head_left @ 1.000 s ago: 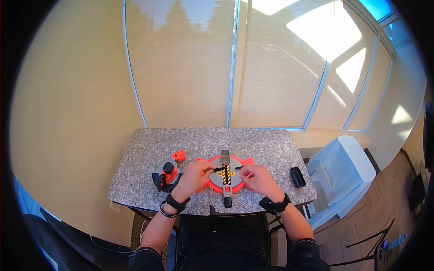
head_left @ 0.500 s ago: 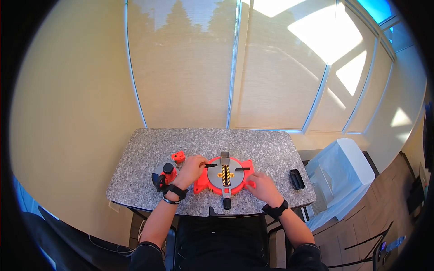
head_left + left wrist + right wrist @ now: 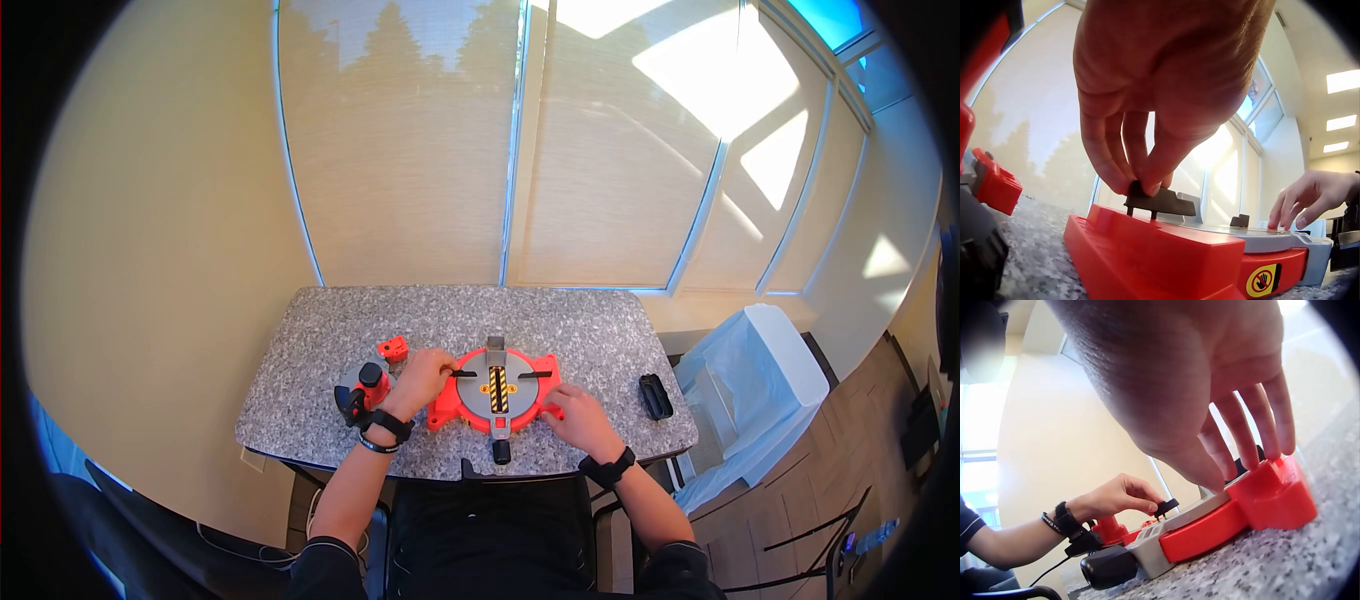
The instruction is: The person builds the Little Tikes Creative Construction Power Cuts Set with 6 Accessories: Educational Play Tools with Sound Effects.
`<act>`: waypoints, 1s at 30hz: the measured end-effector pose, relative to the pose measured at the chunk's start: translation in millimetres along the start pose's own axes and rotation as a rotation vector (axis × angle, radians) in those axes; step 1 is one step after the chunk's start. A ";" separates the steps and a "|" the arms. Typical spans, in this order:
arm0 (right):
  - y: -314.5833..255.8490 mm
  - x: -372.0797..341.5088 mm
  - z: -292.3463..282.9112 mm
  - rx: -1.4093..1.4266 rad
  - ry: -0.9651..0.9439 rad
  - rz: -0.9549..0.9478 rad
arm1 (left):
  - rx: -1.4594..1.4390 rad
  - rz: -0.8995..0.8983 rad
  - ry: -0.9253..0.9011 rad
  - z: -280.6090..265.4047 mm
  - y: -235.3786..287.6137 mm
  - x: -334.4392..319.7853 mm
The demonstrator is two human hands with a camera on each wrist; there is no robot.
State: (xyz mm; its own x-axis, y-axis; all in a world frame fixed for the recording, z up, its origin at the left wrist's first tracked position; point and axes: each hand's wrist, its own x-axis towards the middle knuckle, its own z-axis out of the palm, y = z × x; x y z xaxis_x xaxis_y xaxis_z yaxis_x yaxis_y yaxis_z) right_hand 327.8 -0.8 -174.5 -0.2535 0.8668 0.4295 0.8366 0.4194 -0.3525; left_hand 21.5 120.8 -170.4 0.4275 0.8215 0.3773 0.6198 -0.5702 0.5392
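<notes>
On the speckled grey worktop (image 3: 330,312), your left grip (image 3: 425,380) pinches a black plastic bar (image 3: 1160,201) crosswise, pegs (image 3: 1154,215) down, over the red-and-grey plastic base (image 3: 480,400); your right grip (image 3: 580,412), relaxed, rests opposite.

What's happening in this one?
A person is working on a red and grey base on a table. The left hand pinches a black piece over the base's left side; its pegs still show below it, so it is not fully down. The right hand rests its fingers on the base's right side, near a second piece that sits there. A black tray lies further right.
</notes>
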 end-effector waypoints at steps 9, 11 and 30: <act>0.7 -1.2 2.4 -0.002 0.005 0.015 | -0.003 0.024 0.020 4.1 -5.6 1.1; -0.8 -1.3 1.5 -0.004 -0.001 0.025 | -0.003 0.031 0.024 5.7 -8.2 0.6; -3.0 -2.8 4.2 -0.059 -0.021 0.019 | 0.007 0.022 0.024 11.5 -11.3 2.1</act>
State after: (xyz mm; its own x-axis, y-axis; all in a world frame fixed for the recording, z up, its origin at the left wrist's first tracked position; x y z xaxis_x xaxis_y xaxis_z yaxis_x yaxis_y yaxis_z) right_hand 324.0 -3.3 -178.1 -0.2471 0.8799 0.4058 0.8682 0.3870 -0.3106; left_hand 22.9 128.9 -184.3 0.4253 0.8084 0.4070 0.6148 -0.5880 0.5256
